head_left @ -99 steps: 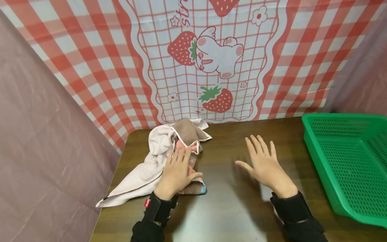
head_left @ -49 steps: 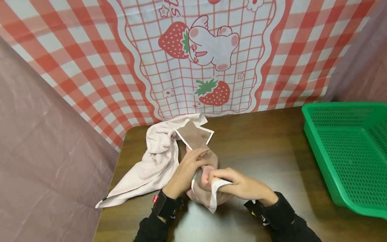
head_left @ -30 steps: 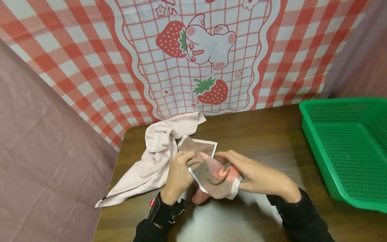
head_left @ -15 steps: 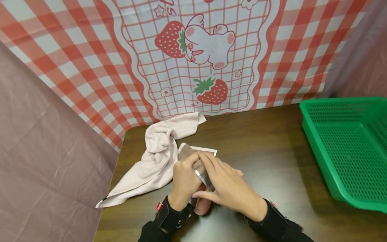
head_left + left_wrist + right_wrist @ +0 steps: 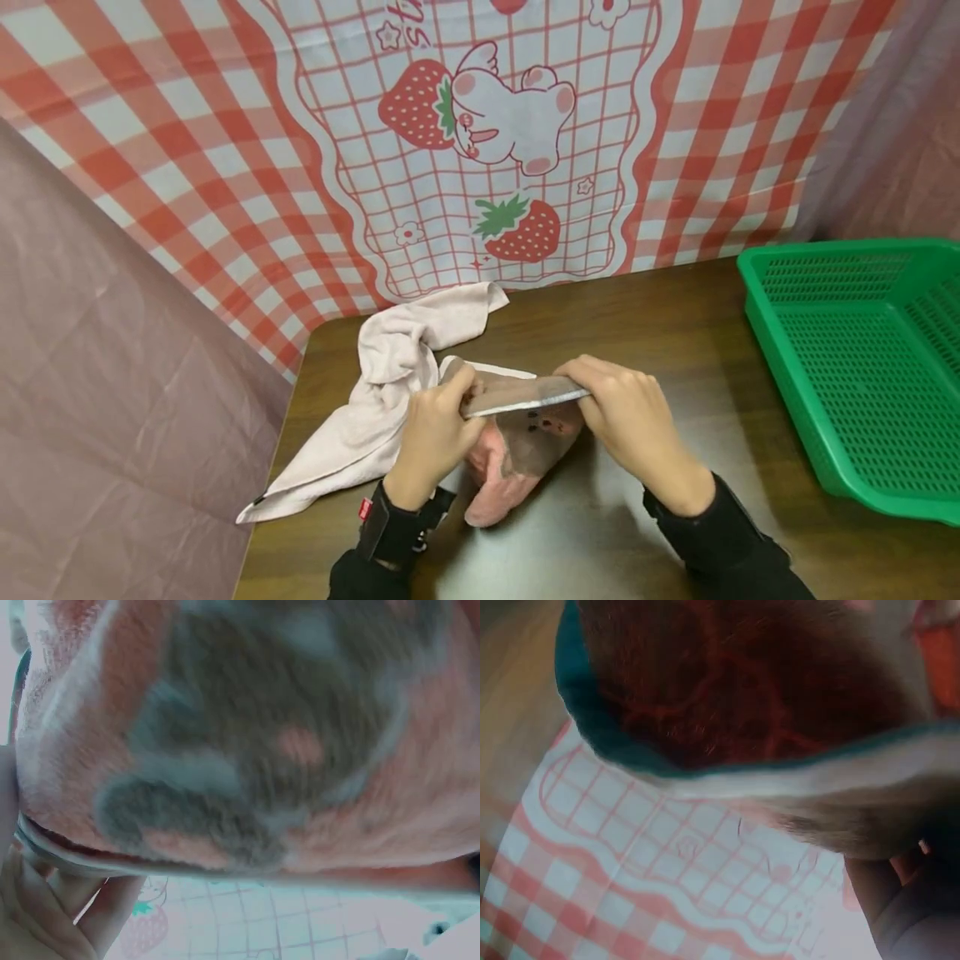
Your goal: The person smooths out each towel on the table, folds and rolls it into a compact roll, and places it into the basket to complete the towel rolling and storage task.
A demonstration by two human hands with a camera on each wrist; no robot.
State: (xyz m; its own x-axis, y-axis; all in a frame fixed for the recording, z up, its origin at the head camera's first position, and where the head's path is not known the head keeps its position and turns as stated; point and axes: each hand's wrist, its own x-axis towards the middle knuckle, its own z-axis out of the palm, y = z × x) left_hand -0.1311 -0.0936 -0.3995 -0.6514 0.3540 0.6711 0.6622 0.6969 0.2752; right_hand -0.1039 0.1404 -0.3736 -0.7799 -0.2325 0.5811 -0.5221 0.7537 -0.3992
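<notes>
Between the two hands in the head view is a brown and pink towel (image 5: 528, 446) with a white border, its edge stretched nearly straight. My left hand (image 5: 429, 433) pinches one end of that edge, and my right hand (image 5: 637, 421) grips the other end. Pink folds of the towel hang down toward the table. Close up in the left wrist view, the towel (image 5: 300, 750) shows a dark patch on pink. In the right wrist view the towel (image 5: 742, 690) looks dark brown with a teal and white border.
A pale pink towel (image 5: 393, 358) lies crumpled on the left of the wooden table (image 5: 630, 317). A green plastic basket (image 5: 862, 367) stands at the right. Behind the table hangs a red checked cloth (image 5: 510, 167) with strawberries.
Both hands were open at first. They took hold of the brown and pink towel, drew it off the pale one toward the front, turned it, and now spread its edge apart.
</notes>
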